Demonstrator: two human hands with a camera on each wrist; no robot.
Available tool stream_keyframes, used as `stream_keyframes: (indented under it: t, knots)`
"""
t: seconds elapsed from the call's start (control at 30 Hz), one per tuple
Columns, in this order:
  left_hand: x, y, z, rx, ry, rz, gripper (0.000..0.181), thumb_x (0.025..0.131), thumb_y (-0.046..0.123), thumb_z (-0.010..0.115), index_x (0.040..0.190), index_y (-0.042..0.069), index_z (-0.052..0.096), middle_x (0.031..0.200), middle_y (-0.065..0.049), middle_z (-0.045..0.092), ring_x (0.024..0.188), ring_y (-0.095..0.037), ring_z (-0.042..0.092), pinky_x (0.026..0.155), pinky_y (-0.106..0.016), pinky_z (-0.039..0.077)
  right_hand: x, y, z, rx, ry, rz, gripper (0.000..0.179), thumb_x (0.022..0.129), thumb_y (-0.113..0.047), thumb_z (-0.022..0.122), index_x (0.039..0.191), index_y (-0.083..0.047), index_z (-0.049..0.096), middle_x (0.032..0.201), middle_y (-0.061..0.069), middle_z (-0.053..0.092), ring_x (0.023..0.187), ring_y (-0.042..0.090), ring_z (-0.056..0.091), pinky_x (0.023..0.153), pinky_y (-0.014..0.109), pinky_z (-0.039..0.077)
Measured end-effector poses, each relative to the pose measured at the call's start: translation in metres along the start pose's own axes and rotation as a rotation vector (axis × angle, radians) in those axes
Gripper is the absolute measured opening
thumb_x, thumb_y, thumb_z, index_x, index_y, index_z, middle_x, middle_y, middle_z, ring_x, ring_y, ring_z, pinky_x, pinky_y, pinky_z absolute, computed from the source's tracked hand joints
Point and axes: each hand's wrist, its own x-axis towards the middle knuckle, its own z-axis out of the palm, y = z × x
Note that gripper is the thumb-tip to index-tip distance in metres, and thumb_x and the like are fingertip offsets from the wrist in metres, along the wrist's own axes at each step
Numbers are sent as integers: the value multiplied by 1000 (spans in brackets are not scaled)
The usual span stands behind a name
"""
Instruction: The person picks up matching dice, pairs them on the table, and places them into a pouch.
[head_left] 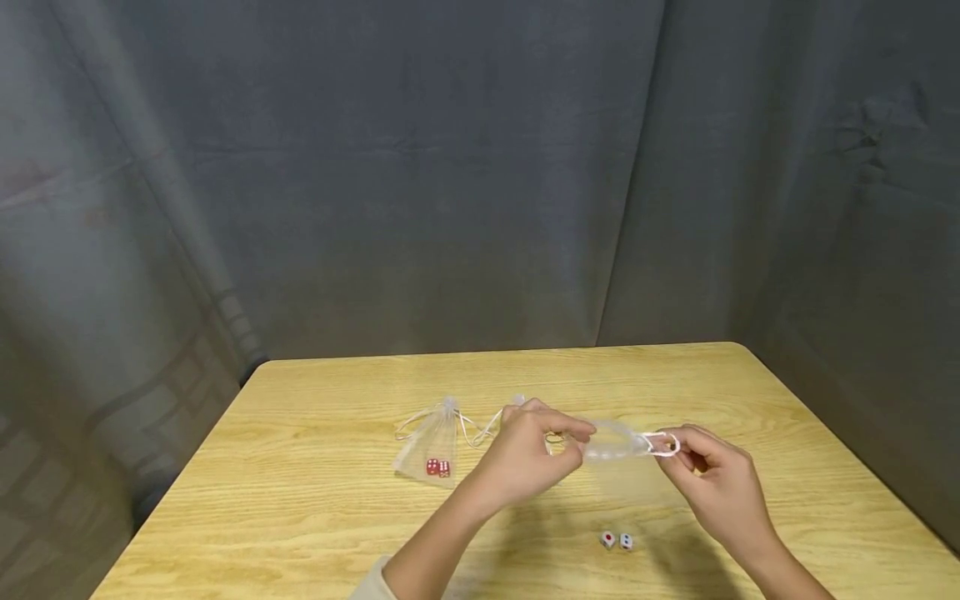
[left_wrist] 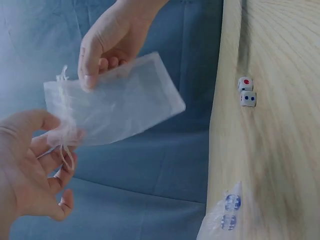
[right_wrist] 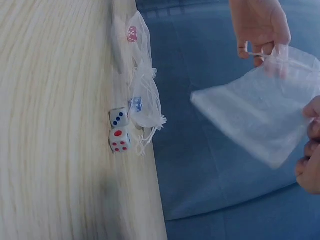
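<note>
A sheer white drawstring pouch [head_left: 611, 442] hangs above the table between both hands, and it looks flat, with no dice visible inside. My left hand [head_left: 525, 457] pinches one side of its mouth between thumb and finger. At the opposite side, by the white cord loop [head_left: 667, 444], my right hand [head_left: 718, 485] grips the pouch edge. On the table below lie two white dice, one with a red pip [head_left: 608, 540] facing up and one with dark pips [head_left: 626, 542] facing up.
To the left lies a sheer pouch [head_left: 420, 446] with two red dice [head_left: 438, 467] inside. Another pouch [right_wrist: 146, 107], holding blue dice [left_wrist: 231, 204], lies near it, mostly hidden behind the left hand in the head view. The wooden table [head_left: 322, 408] ends at grey curtains [head_left: 420, 208].
</note>
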Motion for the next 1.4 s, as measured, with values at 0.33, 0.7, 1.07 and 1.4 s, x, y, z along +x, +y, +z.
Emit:
stream_keyframes:
  t: [0.33,0.7,1.07,1.4]
  knots:
    - [-1,9,-4,225,10,35,30,82,11,64,111,8,67,84,14,66,72,2,49,78,-29,25,2,1,4,-161,-311,319,12,82,-10,69,91,-3,68,57,-6,39,48,4,31,42,24,29]
    - [0,12,-10,411,37,19,29,80,5,66,109,4,67,78,10,66,77,-1,56,74,-33,23,-18,22,9,-169,-1006,393,26,78,-20,72,88,3,67,70,1,60,54,9,44,48,22,40]
    - [-1,8,-8,440,26,4,27,79,5,67,107,2,68,74,11,65,65,2,47,73,-34,23,-26,30,18,-315,-1025,365,13,73,-13,75,84,-8,70,84,3,66,74,19,56,65,43,48]
    - [-1,6,-6,455,14,6,26,80,5,66,105,4,69,76,10,66,58,0,41,69,-33,20,-28,30,17,-326,-1007,304,8,75,-16,73,73,-14,66,70,-7,58,57,8,43,51,25,38]
